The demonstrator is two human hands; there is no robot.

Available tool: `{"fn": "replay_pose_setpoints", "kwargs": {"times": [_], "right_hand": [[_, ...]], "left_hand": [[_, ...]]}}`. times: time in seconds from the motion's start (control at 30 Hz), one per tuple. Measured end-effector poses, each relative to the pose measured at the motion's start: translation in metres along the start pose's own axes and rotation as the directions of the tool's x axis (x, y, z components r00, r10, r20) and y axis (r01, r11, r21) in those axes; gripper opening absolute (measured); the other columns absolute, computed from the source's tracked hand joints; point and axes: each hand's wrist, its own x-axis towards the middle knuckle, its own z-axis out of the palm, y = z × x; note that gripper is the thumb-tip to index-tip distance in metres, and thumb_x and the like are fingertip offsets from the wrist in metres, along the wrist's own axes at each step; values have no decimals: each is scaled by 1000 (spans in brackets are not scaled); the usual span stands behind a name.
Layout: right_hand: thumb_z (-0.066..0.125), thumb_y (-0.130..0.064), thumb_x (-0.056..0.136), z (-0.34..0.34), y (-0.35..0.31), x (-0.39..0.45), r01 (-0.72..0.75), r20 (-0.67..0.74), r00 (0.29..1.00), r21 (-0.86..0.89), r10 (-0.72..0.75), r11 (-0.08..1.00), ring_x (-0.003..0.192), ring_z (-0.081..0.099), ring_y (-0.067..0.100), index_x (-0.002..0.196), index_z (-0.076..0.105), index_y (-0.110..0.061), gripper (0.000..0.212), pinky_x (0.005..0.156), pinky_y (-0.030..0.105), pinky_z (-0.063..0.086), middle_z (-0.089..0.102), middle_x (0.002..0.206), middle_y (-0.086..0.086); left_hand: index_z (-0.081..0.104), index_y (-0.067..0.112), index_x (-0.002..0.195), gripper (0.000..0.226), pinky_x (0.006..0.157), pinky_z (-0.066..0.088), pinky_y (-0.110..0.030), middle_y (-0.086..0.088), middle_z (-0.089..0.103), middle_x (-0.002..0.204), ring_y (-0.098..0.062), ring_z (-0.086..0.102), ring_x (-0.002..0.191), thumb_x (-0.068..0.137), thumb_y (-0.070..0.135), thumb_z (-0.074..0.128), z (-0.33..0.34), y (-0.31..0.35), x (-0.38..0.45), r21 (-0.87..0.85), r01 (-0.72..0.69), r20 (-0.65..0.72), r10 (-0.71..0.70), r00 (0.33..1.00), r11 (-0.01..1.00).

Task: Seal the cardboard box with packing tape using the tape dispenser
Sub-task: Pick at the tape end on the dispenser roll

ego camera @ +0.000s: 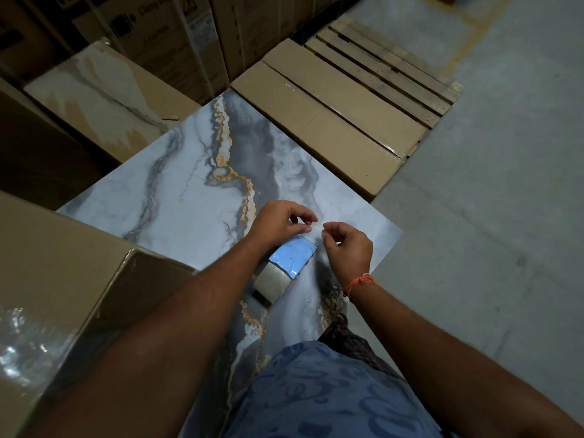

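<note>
Pinching the tape end between both hands, left hand [279, 220] and right hand [347, 248]; tape dispenser [284, 270] just below, box [63, 263] left of it.

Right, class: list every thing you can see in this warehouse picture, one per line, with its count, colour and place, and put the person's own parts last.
Marbled slab: one, grey-blue with gold veins, centre.
Tape dispenser: one, blue with a brownish tape roll, on the slab below the hands.
Taped cardboard box: one, brown, near left.
Long flat boxes: two, brown, right of the slab's far end.
Wooden pallet: one, weathered brown, beyond them.
Printed cartons: several, brown, at the back.
Floor: grey concrete, right.
Left hand: pinching a thin clear strip.
Right hand: pinching its other end; orange thread on the wrist.
</note>
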Motion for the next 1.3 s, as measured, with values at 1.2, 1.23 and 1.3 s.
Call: {"fn": "replay_pose_setpoints", "kwargs": {"times": [1.2,1.23,1.3], "right_hand": [[73,-22,85,-2,-10,-5,-69,74,994,-111,78,991,86,68,12,105,77,-21,20,89,29,56,77,102,0],[74,-25,83,-2,-12,-5,-76,85,992,-167,91,983,93,66,14,104,76,-23,20,89,26,53,72,110,1],[78,-30,80,-5,-14,-4,-108,84,988,-250,132,962,115,53,20,102,74,-25,23,95,27,45,51,129,4]], "left_hand": [[81,30,93,7,80,49,-33,12,71,106,-16,56,101,86,30,78,-7,22,-1,453,-182,42,183,982,873],[80,31,94,8,81,46,-31,12,72,106,-15,57,102,87,30,76,-7,23,-1,457,-180,51,177,983,871],[80,32,97,9,84,45,-30,11,74,104,-16,58,102,89,31,75,-6,24,0,459,-171,49,167,985,872]]}}
